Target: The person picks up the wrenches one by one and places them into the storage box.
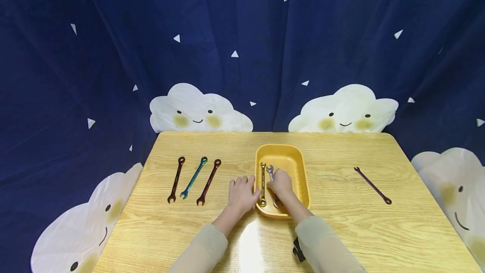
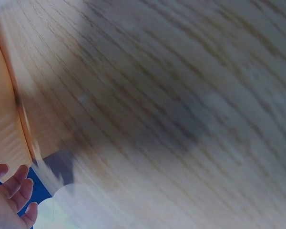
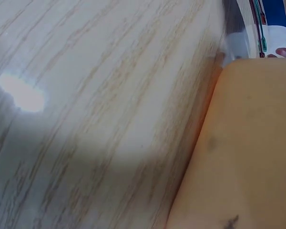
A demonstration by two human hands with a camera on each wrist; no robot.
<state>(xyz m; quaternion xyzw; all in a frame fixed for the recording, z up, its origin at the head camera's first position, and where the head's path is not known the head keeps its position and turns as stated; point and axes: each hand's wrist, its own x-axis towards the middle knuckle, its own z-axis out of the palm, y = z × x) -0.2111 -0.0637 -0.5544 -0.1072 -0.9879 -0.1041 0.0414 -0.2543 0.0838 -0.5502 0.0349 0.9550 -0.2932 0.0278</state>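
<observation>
Inside a yellow plastic tray (image 1: 299,159), my right hand (image 1: 282,185) pinches a silver combination wrench (image 1: 270,170) around its middle, which the fingers hide. A gold-coloured wrench (image 1: 263,182) lies lengthwise along the tray's left side. My left hand (image 1: 242,195) rests at the tray's left edge, its thumb at the rim and its other fingers loosely bent outside. In the left wrist view, the left fingers (image 2: 20,188) show beside the tray wall (image 2: 5,119). The right wrist view shows mostly the tray's outer wall (image 3: 248,133); the right hand's grip is hidden there.
Left of the tray lie a dark red wrench (image 1: 176,180), a teal wrench (image 1: 194,178) and another dark red wrench (image 1: 209,182). A thin purple wrench (image 1: 373,186) lies far right on the wooden table (image 1: 337,231). A dark blue cloud-patterned curtain (image 1: 257,54) hangs behind.
</observation>
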